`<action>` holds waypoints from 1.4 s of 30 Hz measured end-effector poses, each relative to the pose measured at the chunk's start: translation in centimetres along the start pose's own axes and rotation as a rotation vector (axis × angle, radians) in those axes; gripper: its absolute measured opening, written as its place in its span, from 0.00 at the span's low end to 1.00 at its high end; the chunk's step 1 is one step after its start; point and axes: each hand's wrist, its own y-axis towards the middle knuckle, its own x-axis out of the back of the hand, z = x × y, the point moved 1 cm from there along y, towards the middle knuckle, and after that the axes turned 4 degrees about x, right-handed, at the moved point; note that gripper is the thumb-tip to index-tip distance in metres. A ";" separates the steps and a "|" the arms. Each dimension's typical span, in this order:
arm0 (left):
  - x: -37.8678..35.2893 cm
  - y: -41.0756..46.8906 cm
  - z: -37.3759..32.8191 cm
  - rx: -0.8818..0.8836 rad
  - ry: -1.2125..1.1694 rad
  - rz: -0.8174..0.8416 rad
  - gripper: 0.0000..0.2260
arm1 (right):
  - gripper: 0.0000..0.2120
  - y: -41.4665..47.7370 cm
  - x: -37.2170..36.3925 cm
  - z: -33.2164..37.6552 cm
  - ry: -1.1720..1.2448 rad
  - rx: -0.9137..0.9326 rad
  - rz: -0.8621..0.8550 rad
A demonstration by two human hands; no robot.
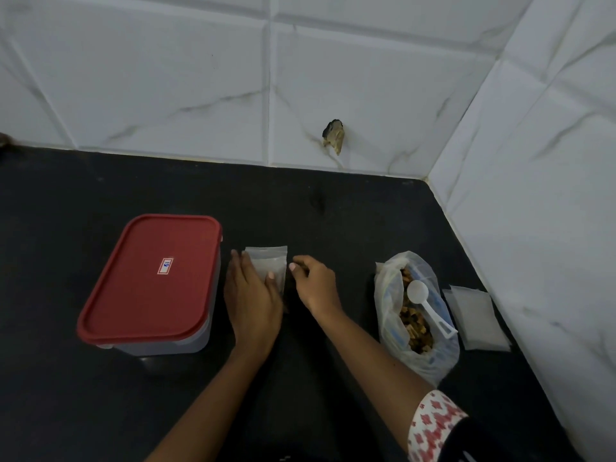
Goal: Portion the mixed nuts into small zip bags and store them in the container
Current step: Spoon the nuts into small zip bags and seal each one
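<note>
On the red lid (133,295), a white sticker (165,266)

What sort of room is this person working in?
Most likely a home kitchen corner: a dark countertop meets white marble-patterned wall tiles, and on it sit a red-lidded food container and an open bag of mixed nuts with a white scoop.
</note>
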 end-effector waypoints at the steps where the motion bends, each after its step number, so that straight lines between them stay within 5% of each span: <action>1: 0.1 0.0 -0.4 -0.045 0.050 -0.014 0.26 | 0.16 -0.2 0.5 0.0 -0.112 0.062 -0.033; 5: 0.0 0.0 -2.8 -0.245 0.201 -0.052 0.25 | 0.17 -0.9 3.3 -0.1 -0.506 0.351 -0.206; 11: -1.2 -0.6 -7.4 -0.356 0.265 0.085 0.27 | 0.19 -0.8 8.4 -1.8 -0.721 0.363 -0.373; 28: -8.7 -9.0 -18.1 -0.768 0.267 0.290 0.30 | 0.17 -4.3 19.8 -9.9 -0.619 -0.002 -0.536; 33: -10.3 -10.0 -18.8 -0.816 0.422 0.447 0.27 | 0.19 -5.1 20.8 -12.2 -0.561 -0.149 -0.491; 42: -12.4 -11.1 -19.3 -0.862 0.591 0.407 0.27 | 0.24 -6.8 20.8 -15.1 -0.534 -0.312 -0.334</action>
